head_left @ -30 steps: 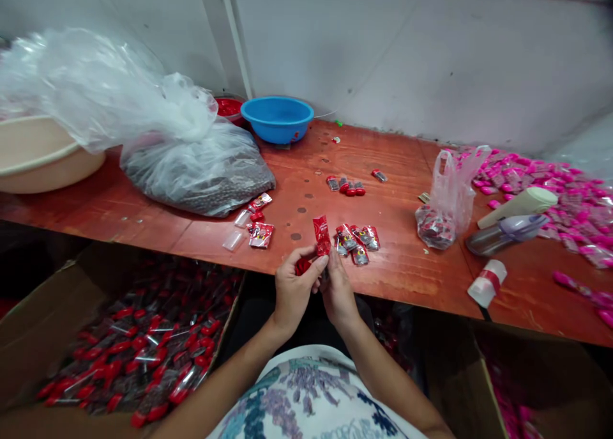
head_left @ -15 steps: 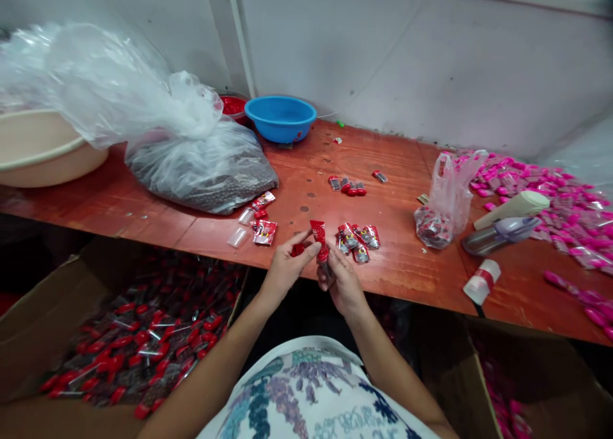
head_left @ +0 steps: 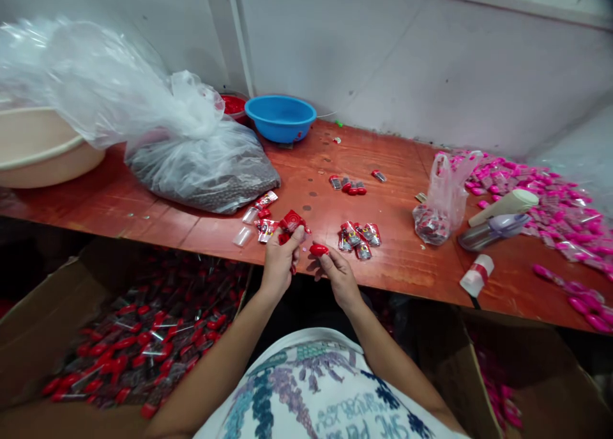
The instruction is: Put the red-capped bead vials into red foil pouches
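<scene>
My left hand [head_left: 279,263] is closed round a red printed wrapper [head_left: 291,220], pinched between thumb and fingers; other red bits show under it. A short gap to its right, my right hand [head_left: 342,278] grips a small container by its glossy red cap [head_left: 318,250]. My fingers hide the rest of that container. Both hands are over the table's front edge. Just left of my left hand lie red printed packets [head_left: 266,231] and a clear plastic tube [head_left: 243,236]. Several filled red packets [head_left: 364,236] are grouped beyond my right hand.
On the wooden table [head_left: 191,231] stand a large plastic bag of dark pellets [head_left: 211,170], a blue basin [head_left: 280,119], a cream basin [head_left: 43,145], a knotted bag [head_left: 433,225], a bottle [head_left: 488,232] and pink pieces [head_left: 541,190]. Below left, a cardboard box [head_left: 38,324] holds red-capped containers.
My hands, together before around a red-wrapped container, have moved apart. The left has shifted slightly left with a red wrapper; the right keeps a red-capped container, now turned sideways.
</scene>
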`<state>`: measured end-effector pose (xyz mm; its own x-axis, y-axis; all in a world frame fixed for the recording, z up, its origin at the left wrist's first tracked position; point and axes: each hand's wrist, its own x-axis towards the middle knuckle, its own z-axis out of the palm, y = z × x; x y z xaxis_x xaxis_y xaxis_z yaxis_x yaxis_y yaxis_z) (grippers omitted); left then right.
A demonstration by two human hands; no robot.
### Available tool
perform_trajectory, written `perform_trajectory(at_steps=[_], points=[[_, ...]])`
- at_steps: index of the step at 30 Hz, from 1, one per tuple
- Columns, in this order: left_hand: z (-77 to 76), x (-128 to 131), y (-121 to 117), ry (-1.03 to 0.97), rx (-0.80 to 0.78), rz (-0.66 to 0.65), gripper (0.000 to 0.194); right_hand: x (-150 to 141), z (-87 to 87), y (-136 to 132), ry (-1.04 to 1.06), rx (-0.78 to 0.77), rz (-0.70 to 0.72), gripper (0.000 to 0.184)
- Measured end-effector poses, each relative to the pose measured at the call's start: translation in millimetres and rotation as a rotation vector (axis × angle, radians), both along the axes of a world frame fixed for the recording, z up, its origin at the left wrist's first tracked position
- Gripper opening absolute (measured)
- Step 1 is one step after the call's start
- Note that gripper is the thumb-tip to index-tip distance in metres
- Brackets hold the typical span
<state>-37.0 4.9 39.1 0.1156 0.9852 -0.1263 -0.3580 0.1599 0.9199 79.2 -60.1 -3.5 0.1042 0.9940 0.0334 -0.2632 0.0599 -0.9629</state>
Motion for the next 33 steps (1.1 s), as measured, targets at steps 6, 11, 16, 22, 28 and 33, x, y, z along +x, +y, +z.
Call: perform_trajectory(at_steps=[6, 11, 16, 22, 28, 33], points=[[-4.1, -8, 4, -0.05, -0.032, 0.064, 0.03, -4, -0.9, 3, 0.126, 0.015, 0.036, 0.034], [-6.4, -14, -4, -0.092, -0.128, -0.032, 0.032, -8, 4.2, 3, 0.002, 0.033, -0.039, 0.027], [-3.8, -23, -5, -0.154, -0.245, -0.07, 0.031, -9, 10.0, 2, -0.105, 0.006, -0.117, 0.024], [-7.5, -31, 0, -0.202, -0.388, -0.106, 0.03, -13, 6.4, 6, -0.043, -0.051, -0.059, 0.035], [-11.4, -27, -3, -0.185, -0.362, -0.041, 0.032, -16, 9.7, 4, -0.087, -0.058, -0.099, 0.025], [-9.1, -24, -6, -0.148, -0.335, -0.021, 0.034, -15, 14.4, 1, -0.076, -0.078, -0.023, 0.028]])
